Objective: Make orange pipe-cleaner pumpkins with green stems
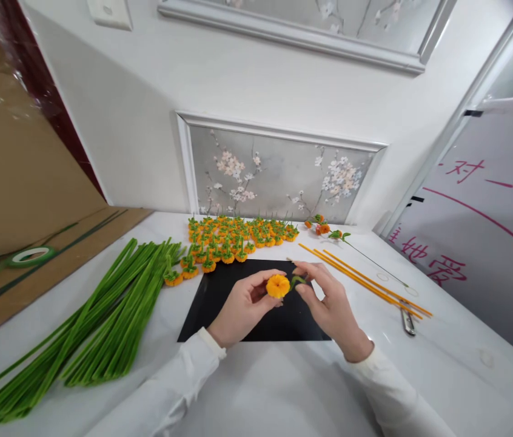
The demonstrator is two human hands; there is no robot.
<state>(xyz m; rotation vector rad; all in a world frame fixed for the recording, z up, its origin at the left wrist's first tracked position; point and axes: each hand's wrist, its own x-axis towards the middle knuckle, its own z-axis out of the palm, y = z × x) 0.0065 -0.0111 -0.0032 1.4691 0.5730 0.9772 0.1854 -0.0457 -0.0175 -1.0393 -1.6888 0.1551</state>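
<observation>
My left hand [245,303] pinches a small orange pipe-cleaner flower [278,286] between thumb and fingers, its round petalled face toward me. From the flower's right side a short green pipe-cleaner piece [297,281] sticks out, curving to my right hand [329,300]. The thumb and fingers of that hand are closed about the green piece; its far end is hidden by them. Both hands are above a black mat [211,303] on the white table. Behind them stand rows of similar orange flowers [227,254] with green tops and thin stems.
A large bundle of green pipe cleaners [115,315] lies at left. Orange pipe cleaners [365,279] and a silver nail clipper [407,320] lie at right, near a wire-stemmed flower spray [322,228]. Green tape [31,256] rests on cardboard at far left. A wall [147,121] closes the back.
</observation>
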